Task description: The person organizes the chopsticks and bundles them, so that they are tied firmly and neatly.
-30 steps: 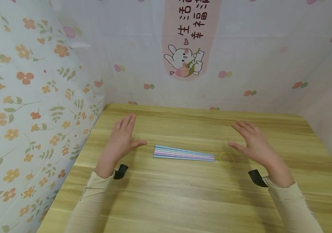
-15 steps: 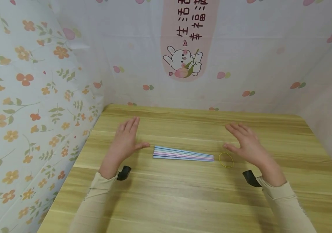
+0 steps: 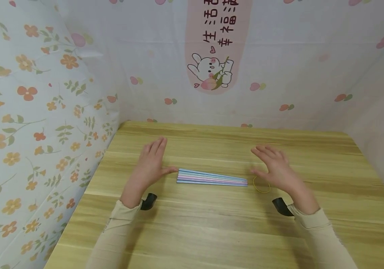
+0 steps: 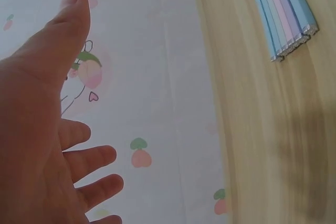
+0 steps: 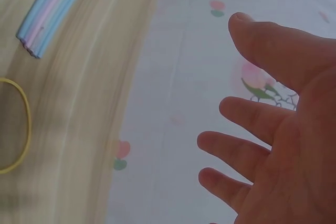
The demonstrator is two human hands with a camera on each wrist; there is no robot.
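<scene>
Fingers point(image 4: 93, 163) extended, thumbs point(image 4: 63, 38) spread wide, left hand point(image 3: 148, 169) and right hand point(image 3: 276, 170) flank pastel sticks point(image 3: 212, 178) and a yellow rubber band point(image 5: 29, 124).

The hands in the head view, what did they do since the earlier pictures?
They moved closer together: the left hand slid right, the right hand slid left. Neither took hold of anything or let anything go. The pastel sticks and yellow rubber band stayed put.
</scene>
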